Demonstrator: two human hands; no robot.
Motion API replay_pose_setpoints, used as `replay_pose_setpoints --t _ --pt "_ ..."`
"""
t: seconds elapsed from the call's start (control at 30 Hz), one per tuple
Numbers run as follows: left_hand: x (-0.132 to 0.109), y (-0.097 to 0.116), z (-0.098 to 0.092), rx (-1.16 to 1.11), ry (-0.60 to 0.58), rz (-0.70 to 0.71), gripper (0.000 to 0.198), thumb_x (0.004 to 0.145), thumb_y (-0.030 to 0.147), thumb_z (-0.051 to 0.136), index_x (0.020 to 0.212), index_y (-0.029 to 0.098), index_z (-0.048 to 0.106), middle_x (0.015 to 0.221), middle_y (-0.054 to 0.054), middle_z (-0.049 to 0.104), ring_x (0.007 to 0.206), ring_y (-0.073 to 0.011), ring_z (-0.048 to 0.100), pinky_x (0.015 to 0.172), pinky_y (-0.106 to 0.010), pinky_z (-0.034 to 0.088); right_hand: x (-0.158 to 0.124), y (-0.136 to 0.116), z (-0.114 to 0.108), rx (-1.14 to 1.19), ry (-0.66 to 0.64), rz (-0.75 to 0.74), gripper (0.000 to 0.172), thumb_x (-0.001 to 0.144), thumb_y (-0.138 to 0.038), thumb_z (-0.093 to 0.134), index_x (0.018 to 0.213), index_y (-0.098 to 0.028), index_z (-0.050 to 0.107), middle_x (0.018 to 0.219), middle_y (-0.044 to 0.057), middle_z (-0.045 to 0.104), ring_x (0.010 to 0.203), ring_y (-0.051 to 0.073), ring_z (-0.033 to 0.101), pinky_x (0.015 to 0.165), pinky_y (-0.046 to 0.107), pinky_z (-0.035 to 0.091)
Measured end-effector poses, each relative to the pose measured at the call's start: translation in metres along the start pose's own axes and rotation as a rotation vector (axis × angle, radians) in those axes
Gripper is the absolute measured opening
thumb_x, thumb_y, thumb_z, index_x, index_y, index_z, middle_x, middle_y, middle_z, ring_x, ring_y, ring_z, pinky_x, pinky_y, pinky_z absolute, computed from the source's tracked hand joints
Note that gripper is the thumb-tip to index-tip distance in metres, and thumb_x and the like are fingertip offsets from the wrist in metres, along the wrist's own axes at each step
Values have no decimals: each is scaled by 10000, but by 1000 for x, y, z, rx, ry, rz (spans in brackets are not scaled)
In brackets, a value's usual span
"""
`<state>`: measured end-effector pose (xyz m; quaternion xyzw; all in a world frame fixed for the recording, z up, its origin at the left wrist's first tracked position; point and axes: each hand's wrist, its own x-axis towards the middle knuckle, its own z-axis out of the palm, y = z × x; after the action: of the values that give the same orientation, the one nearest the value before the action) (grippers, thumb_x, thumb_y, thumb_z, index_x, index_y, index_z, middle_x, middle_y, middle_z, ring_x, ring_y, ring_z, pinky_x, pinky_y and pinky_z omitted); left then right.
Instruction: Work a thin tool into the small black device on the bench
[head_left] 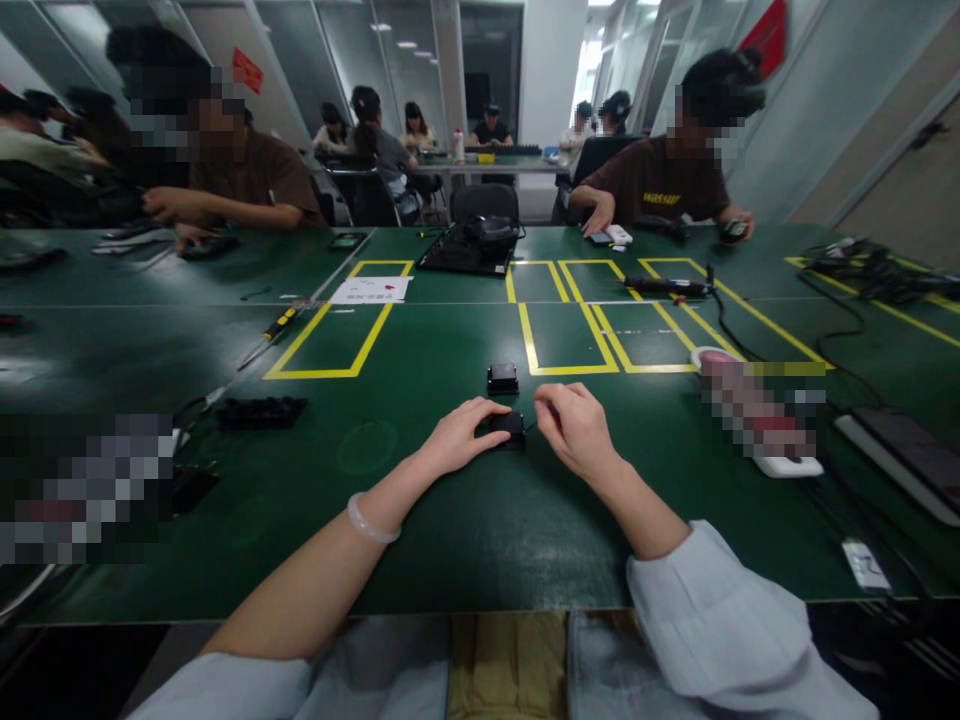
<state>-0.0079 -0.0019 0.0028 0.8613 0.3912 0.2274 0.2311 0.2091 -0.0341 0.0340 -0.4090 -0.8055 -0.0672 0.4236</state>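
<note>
While the left grip holds a black block by its left side, thumb against index finger's side, the right grip is curled just beside it, contents cannot be told. Block location: green surface, before the wearer. Second block: just beyond, apart. Yellow-black tool: farther left.

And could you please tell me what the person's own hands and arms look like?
The left hand and right hand wear no gloves. A smooth, whitish bangle circles the left forearm; none shows on the right. The left sleeve and right sleeve are loose, pale grey-blue.
</note>
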Motion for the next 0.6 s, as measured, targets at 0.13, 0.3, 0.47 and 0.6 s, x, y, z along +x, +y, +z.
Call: replay_pose_setpoints --t 0.13,0.3,0.47,0.6 --pt "0 0 0 1 6 7 355 899 438 551 1199 252 579 1103 -51 607 1038 -231 572 899 -355 456 -1 2 2 -15 6 -14 100 923 -288 506 893 -207 556 700 6 610 647 153 550 693 302 415" --pt "0 -1 0 -3 5 8 354 896 436 556 1198 253 581 1099 -49 610 1038 -230 572 908 -357 452 -1 2 3 -21 11 -31 103 918 -289 527 864 -203 544 663 -6 587 607 140 523 675 290 409" --pt "0 1 -1 5 -7 5 355 898 437 553 1199 250 577 1106 -51 609 1041 -234 569 898 -358 452 -1 0 1 -2 11 -26 58 923 -239 507 890 -200 536 687 -2 591 623 139 533 675 289 408" --pt "0 1 -1 5 -2 4 349 898 433 556 1192 246 580 1114 -52 609 1051 -234 567 909 -357 449 -1 1 2 11 2 -9 64 918 -201 484 951 -202 539 718 6 604 658 152 551 672 296 410"
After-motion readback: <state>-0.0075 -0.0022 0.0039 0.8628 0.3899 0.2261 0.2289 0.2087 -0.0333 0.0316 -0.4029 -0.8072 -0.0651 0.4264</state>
